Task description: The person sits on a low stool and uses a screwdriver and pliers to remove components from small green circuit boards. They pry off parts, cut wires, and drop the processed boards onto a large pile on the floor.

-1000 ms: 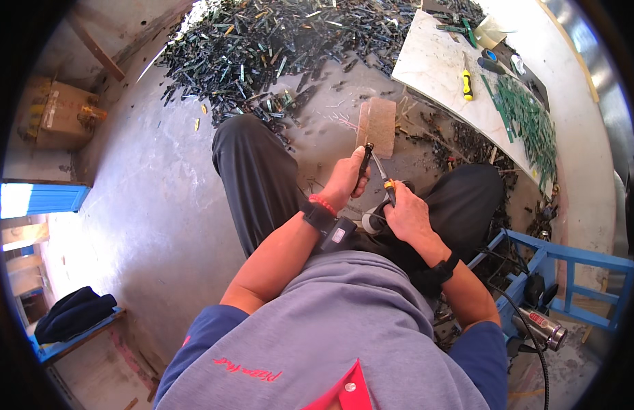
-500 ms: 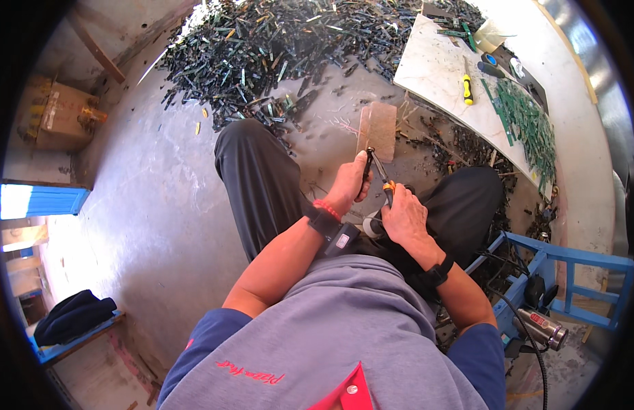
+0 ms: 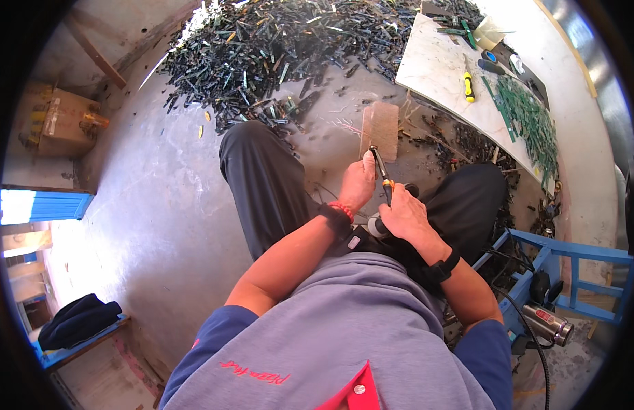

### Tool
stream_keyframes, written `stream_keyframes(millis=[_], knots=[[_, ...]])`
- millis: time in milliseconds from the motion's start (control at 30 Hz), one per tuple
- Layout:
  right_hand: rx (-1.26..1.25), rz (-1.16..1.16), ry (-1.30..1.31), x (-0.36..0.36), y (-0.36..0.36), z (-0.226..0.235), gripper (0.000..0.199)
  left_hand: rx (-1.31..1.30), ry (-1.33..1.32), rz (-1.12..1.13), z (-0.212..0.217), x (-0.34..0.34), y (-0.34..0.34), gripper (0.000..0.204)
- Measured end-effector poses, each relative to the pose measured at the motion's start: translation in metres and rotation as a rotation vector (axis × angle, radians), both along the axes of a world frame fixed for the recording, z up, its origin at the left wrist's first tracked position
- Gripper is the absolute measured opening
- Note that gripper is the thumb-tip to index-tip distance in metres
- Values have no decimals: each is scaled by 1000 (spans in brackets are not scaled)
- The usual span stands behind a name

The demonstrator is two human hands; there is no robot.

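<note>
My left hand (image 3: 358,181) is closed in front of my lap, thumb pointing forward. Its fingertips meet a small dark piece at the tool's tip, too small to name. My right hand (image 3: 404,212) is wrapped round a hand tool (image 3: 382,171) with a slim metal shaft and an orange-and-black grip; its exact kind cannot be made out. The tool slants forward and left, its tip beside my left thumb. Just beyond both hands, a brownish flat block (image 3: 381,126) lies on the floor between my knees.
A large heap of dark narrow strips (image 3: 262,61) spreads across the far floor. At right, a pale board (image 3: 440,61) carries a yellow-and-black screwdriver (image 3: 469,87) and green strips (image 3: 525,113). A blue stool frame (image 3: 569,253) and a metal flask (image 3: 547,324) lie near my right elbow.
My left hand has rolled over, so its back shows and the dark strip under its fingers is mostly hidden. My right hand stays round the tool, nearly in place.
</note>
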State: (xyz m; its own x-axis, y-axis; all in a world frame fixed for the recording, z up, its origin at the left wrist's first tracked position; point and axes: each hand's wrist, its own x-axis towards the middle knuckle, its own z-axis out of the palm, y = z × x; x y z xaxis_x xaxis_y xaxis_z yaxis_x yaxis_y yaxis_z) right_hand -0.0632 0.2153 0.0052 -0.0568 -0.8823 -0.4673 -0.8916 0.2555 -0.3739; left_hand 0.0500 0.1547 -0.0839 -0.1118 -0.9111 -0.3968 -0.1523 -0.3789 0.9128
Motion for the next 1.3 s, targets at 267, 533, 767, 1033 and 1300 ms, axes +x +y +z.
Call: stream_keyframes(millis=[267, 533, 767, 1033, 1300], knots=[[-34, -56, -114, -3, 4, -11, 38, -71, -28, -20, 10, 1, 1, 63], [-372, 177, 42, -36, 9, -35, 35, 50, 90, -138, 20, 15, 5, 59], [-506, 709, 204, -103, -26, -13, 33, 294, 132, -367, 42, 37, 5, 54], [42, -107, -717, -108, -20, -17, 34, 479, 504, -62, 51, 50, -3, 47], [51, -134, -751, -54, 13, -24, 31, 534, 495, -41, 43, 37, -3, 51]])
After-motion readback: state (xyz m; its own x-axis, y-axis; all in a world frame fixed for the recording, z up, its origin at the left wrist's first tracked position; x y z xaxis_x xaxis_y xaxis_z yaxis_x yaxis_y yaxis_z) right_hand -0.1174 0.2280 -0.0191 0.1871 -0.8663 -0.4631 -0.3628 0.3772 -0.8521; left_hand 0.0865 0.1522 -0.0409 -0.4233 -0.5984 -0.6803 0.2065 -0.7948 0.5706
